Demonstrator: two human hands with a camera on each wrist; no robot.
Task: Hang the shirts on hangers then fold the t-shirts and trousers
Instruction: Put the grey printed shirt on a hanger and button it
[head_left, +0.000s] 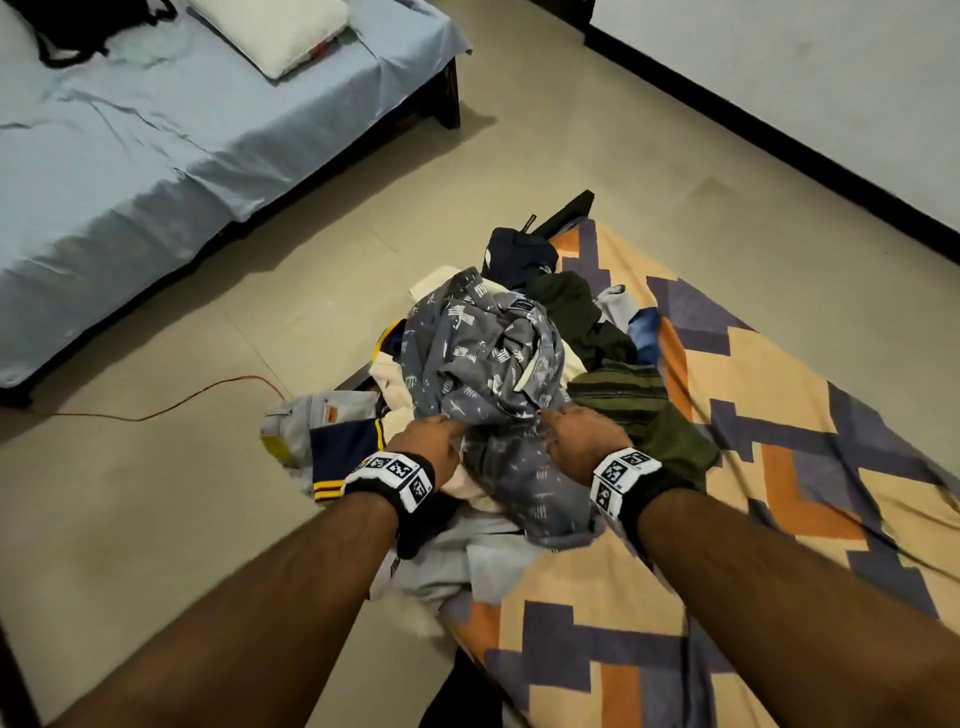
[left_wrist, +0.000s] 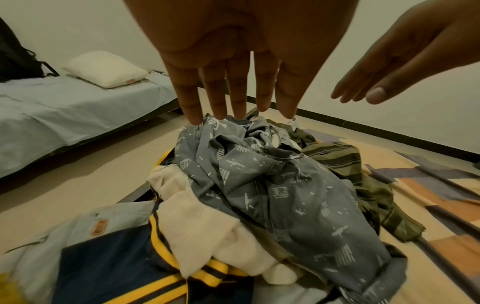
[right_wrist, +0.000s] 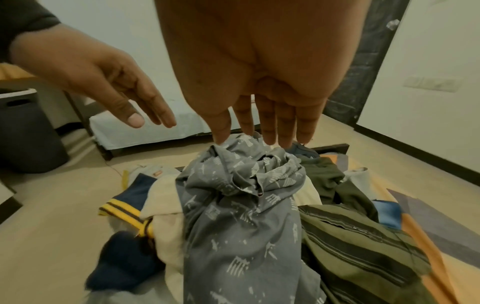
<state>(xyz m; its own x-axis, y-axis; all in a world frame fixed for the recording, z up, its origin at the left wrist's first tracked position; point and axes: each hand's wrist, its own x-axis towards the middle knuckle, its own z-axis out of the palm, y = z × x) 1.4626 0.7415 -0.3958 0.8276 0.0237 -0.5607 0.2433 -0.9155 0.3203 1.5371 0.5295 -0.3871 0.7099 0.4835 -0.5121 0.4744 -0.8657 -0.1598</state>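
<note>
A crumpled grey shirt with white print tops a heap of clothes on a patterned mat. Both hands hover just over its near part. My left hand has straight fingers pointing down at the shirt and holds nothing. My right hand is the same, flat and empty, close beside the left. Around the grey shirt lie an olive striped garment, a cream garment, a navy piece with yellow stripes and pale jeans.
A low bed with a blue sheet, a pillow and a black bag stands to the left. An orange cable runs across the tiled floor. A dark bin stands at left. A wall with a black skirting is to the right.
</note>
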